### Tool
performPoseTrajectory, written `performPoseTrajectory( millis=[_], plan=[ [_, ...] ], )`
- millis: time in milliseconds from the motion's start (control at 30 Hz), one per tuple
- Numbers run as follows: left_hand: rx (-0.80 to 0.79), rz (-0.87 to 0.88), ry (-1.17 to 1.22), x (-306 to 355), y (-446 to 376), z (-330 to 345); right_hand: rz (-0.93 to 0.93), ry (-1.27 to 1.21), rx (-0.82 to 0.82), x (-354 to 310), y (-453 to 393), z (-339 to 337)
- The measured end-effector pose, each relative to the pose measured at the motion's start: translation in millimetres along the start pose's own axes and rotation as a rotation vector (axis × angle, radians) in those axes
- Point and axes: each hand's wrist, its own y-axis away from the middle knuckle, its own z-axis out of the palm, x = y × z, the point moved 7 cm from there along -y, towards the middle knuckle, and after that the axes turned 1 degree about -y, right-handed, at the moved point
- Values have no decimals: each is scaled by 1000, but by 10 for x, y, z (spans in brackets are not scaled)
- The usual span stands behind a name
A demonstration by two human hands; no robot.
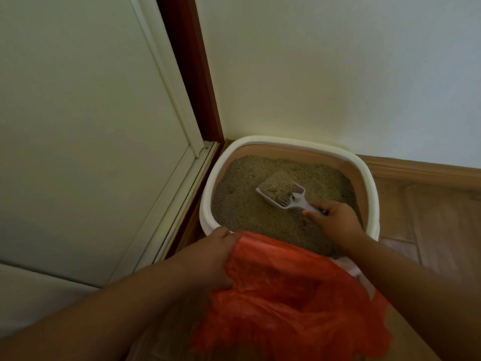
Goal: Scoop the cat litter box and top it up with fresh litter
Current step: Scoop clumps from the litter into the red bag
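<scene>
Here the scooping step is in hand: the right hand (335, 221) grips the handle of the white scoop (282, 192), which sits loaded with litter and a few clumps inside the litter box (208, 194) in the corner. The left hand (210, 256) pinches the edge of the orange bag (291, 295), holding it open at the box's near rim. Next, probably, sift, lift level, and tip into the bag.

Dim, soft light with a greenish cast fills the corner; the wall (338, 61) above the litter box (369, 183) is brightest toward the right. Wide-angle distortion bends the door frame (192, 74) left of the box, and the forearms nearest the camera are dark and soft.
</scene>
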Motion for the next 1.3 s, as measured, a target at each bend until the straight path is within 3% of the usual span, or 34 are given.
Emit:
performPoseTrajectory(
  millis=[400, 1300],
  plan=[
    [9, 58, -43, 347, -35, -36, -92, 178, -69, 89, 398, -550],
    [-68, 24, -122, 472, 50, -62, -70, 157, -101, 84, 709, -953]
  ],
)
